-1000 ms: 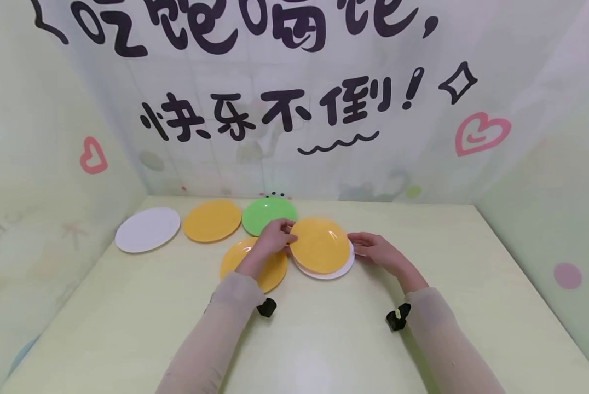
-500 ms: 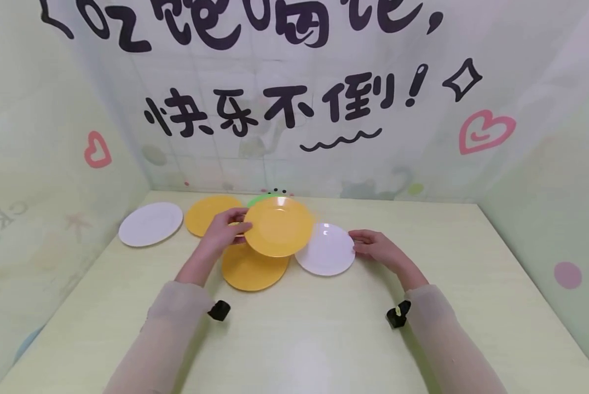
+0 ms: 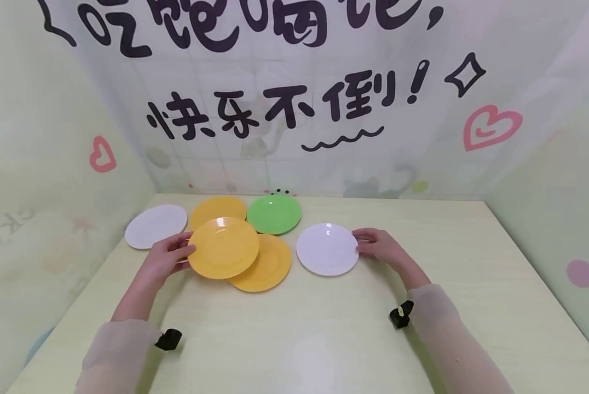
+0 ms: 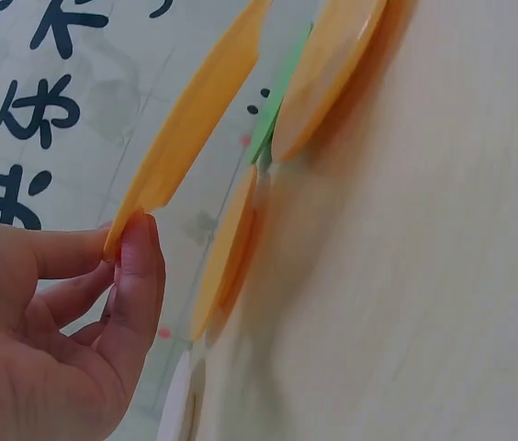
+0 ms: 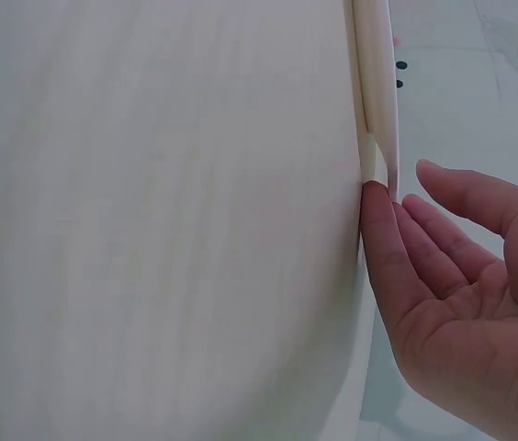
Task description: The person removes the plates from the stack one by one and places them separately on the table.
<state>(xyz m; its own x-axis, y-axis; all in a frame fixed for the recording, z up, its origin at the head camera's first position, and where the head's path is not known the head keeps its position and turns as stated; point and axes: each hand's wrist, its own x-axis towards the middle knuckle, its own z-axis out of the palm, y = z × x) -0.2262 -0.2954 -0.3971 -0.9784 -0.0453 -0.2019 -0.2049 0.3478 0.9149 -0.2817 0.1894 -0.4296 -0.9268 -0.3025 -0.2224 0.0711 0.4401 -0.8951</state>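
My left hand [image 3: 163, 257] pinches the left rim of an orange plate [image 3: 224, 249] between thumb and fingers. In the left wrist view that plate [image 4: 190, 119] is raised off the table. Below it, partly covered, lie a second orange plate [image 3: 272, 268] and, further back, a third [image 3: 218, 206]. At the right rim of a white plate [image 3: 328, 249] is my right hand [image 3: 380, 246]. The right wrist view shows its fingertips [image 5: 378, 207] touching the white rim from the table side, while the thumb stays apart from it.
A green plate [image 3: 273, 214] lies by the back wall. Another white plate [image 3: 155, 226] is at the far left, near the left wall. Printed cloth walls [image 3: 304, 169] enclose the pale table [image 3: 294, 328] at the back and sides.
My left hand has carried the orange plate from above the white plate leftward, past the green plate. The white plate now shows fully. My right hand has stayed at its rim.
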